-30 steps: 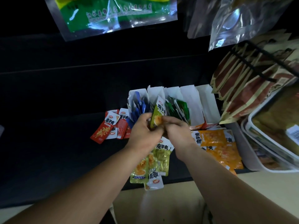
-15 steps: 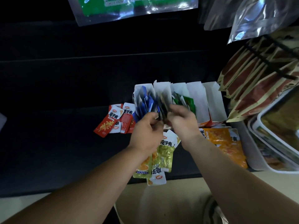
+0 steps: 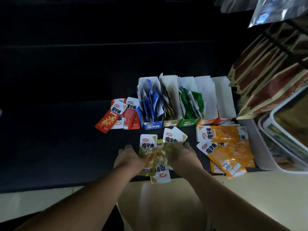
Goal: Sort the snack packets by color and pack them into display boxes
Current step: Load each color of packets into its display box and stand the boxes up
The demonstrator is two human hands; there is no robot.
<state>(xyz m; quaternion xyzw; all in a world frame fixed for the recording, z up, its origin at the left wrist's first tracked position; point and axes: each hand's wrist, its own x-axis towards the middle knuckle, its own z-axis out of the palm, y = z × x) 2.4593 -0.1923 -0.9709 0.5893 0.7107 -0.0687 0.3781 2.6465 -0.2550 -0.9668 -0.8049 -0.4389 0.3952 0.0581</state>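
On my black shelf (image 3: 50, 139), the yellow-green packets (image 3: 148, 148) at the front edge, the orange packets (image 3: 228, 147) toward the right edge and the red packets (image 3: 115, 119) further left all have white tops with black lettering. Behind them stand my white-lined boxes: blue box (image 3: 152, 126), olive box (image 3: 171, 124), green box (image 3: 189, 124), orange box (image 3: 206, 122), red box (image 3: 223, 120).

We see a black shelf (image 3: 66, 139) above a pale floor (image 3: 250, 189). On the right, brown pouches (image 3: 266, 77) stand in rows above a white tub (image 3: 265, 157), with a silver bag (image 3: 275, 9) hanging overhead
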